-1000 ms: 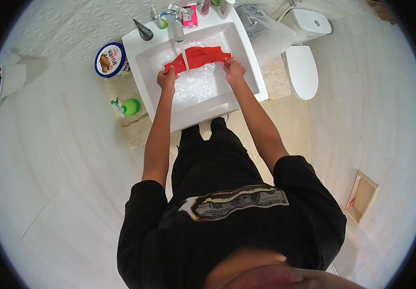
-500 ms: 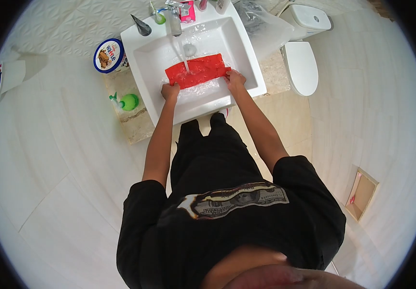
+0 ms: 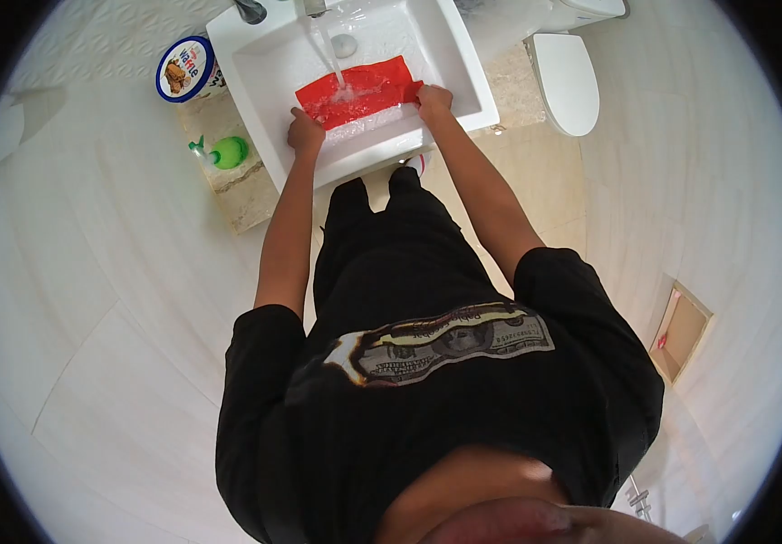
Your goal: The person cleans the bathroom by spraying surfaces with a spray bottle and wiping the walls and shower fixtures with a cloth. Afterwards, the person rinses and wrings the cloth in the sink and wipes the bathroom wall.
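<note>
Cloth [image 3: 355, 93], red and wet, lies spread in the white sink [image 3: 260, 109], slanting a little, its right end farther from the person than its left. The left hand [image 3: 305, 131] is closed at the near left corner of the cloth, gripping it, with some of its fingers hidden from view. The right hand [image 3: 434, 100] pinches the right end, where the edge is bunched into a small fold. So 2 hands hold 1 cloth, well apart from each other, with the middle of it between them.

Water [image 3: 326, 50] runs from the tap [image 3: 315, 9] onto the cloth, left of its middle, and splashes there. The round drain [image 3: 344, 45] shows just beyond the cloth, beside the stream. Shallow, rippled water shows along the near side of the cloth.

A black tube [image 3: 251, 11] sits on the far left corner of the sink. Left of the sink, on the stone desk [image 3: 248, 201], are 2 things: a tub [image 3: 184, 69] marked "waffle", with a blue rim, and nearer the person, a green spray bottle [image 3: 228, 152]. The toilet [image 3: 568, 86] is to the right, its white lid down.
</note>
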`<state>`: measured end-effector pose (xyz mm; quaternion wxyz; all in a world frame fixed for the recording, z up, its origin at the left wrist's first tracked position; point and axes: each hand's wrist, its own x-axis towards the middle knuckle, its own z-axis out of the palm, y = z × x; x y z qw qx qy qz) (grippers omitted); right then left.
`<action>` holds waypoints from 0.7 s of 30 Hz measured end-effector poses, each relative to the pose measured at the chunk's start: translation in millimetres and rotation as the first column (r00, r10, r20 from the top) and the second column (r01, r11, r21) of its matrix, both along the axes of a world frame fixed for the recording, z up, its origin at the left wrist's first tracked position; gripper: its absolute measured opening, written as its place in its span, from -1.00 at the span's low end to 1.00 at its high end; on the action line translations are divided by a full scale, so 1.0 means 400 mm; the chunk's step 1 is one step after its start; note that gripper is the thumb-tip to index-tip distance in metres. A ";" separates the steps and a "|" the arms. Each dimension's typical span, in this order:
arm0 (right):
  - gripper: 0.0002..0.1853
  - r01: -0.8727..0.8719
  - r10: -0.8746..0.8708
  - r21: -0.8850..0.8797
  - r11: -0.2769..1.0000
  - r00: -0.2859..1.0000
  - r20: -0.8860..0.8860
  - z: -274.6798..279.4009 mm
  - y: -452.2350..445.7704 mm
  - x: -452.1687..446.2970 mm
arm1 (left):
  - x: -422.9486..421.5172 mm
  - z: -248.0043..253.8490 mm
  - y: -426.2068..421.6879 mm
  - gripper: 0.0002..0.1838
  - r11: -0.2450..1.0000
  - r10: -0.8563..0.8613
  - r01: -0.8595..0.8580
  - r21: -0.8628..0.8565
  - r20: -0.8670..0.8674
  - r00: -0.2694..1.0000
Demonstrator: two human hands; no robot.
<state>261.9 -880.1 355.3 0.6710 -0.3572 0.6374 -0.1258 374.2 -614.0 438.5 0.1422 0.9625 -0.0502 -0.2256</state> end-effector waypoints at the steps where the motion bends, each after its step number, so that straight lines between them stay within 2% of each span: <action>1: -0.49 -0.050 0.048 -0.070 0.996 0.998 -0.042 0.009 0.006 0.002 | -0.013 0.003 -0.004 -0.38 0.999 -0.038 0.038 0.025 0.022 0.999; 5: -0.49 -0.271 0.190 -0.217 0.938 0.924 -0.332 0.039 0.022 0.013 | -0.035 0.012 -0.007 -0.44 1.000 -0.029 0.029 0.001 0.061 0.998; 7: -0.52 -0.309 0.246 -0.208 0.928 0.928 -0.282 0.003 0.010 0.009 | -0.035 0.021 -0.007 -0.48 0.999 0.038 -0.036 -0.033 0.040 0.998; 9: -0.55 -0.310 0.254 -0.222 0.924 0.935 -0.248 -0.036 0.001 0.008 | -0.022 -0.015 0.000 -0.48 0.998 0.002 0.001 -0.062 0.050 0.999; 11: -0.57 -0.286 0.228 -0.245 0.926 0.944 -0.240 -0.014 0.010 0.007 | -0.023 -0.034 0.009 -0.52 0.994 -0.043 0.049 -0.095 0.069 0.997; 14: -0.58 -0.018 0.017 -0.096 0.995 1.000 -0.008 0.077 0.040 0.006 | -0.024 -0.051 0.027 -0.61 0.978 -0.126 0.139 -0.156 0.090 0.988; 15: -0.60 -0.074 0.060 -0.188 0.979 0.995 -0.083 0.096 0.035 0.015 | -0.022 -0.049 0.035 -0.63 0.968 -0.161 0.173 -0.181 0.078 0.984; 16: -0.62 -0.130 0.089 -0.272 0.953 0.983 -0.160 0.057 0.025 0.009 | -0.019 -0.050 0.046 -0.65 0.956 -0.201 0.210 -0.204 0.066 0.977; 18: -0.75 -0.219 0.119 -0.423 0.879 0.961 -0.249 0.013 0.015 0.014 | -0.024 -0.066 0.076 -0.69 0.899 -0.240 0.279 -0.338 0.152 0.959; 19: -0.76 -0.260 0.177 -0.438 0.860 0.959 -0.223 0.062 0.027 0.015 | -0.028 -0.074 0.088 -0.70 0.860 -0.257 0.317 -0.400 0.196 0.946; 21: -0.78 -0.333 0.284 -0.477 0.814 0.943 -0.172 0.206 0.051 0.009 | -0.032 -0.081 0.105 -0.64 0.818 -0.296 0.404 -0.410 0.303 0.906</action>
